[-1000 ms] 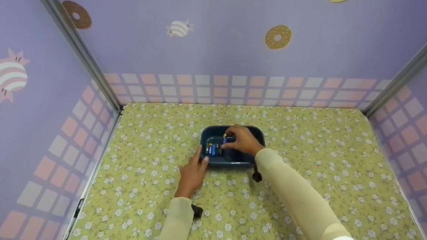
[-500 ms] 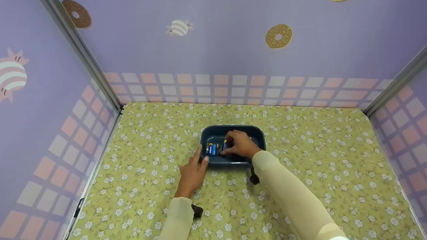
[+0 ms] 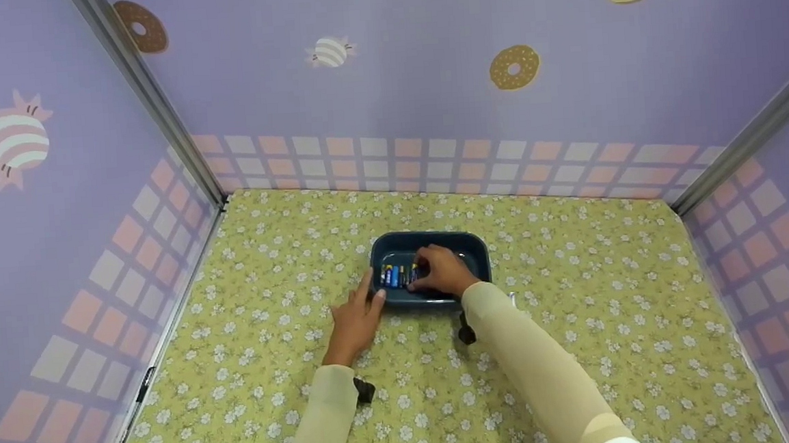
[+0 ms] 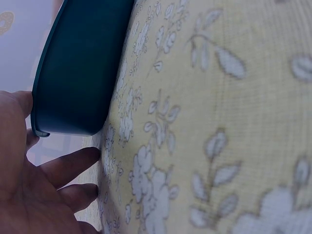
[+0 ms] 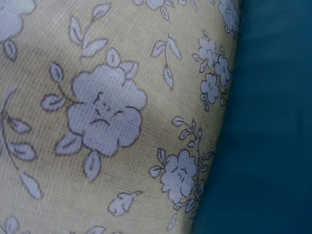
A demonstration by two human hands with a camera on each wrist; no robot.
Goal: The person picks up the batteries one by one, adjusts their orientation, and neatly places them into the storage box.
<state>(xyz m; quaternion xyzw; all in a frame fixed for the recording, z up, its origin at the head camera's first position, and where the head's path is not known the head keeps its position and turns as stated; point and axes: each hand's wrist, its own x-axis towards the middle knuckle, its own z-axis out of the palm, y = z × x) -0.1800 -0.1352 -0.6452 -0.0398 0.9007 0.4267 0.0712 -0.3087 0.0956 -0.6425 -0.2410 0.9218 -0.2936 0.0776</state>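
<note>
A dark teal plastic basin (image 3: pixel 478 240) stands on the flowered cloth in the head view. Inside, toward its left end, several batteries (image 3: pixel 395 276) lie side by side in a row. My right hand (image 3: pixel 444 270) reaches into the basin and pinches a battery (image 3: pixel 414 270) just right of that row; the hand covers much of it. At the basin's left front corner, my left hand (image 3: pixel 356 320) touches the rim with thumb and forefinger, its fingers fairly straight. The left wrist view shows that hand (image 4: pixel 34 180) against the basin (image 4: pixel 83 73), other fingers near the cloth.
Yellow flowered cloth (image 3: pixel 292 337) spreads around the basin. Purple panel walls (image 3: pixel 394 98) with metal posts enclose the back and both sides. In the right wrist view only cloth (image 5: pixel 107 112) and the basin's outer wall (image 5: pixel 263 122) appear.
My right hand has lowered into the basin and shifted slightly left, bringing the battery down beside the row. My left hand has stayed at the rim.
</note>
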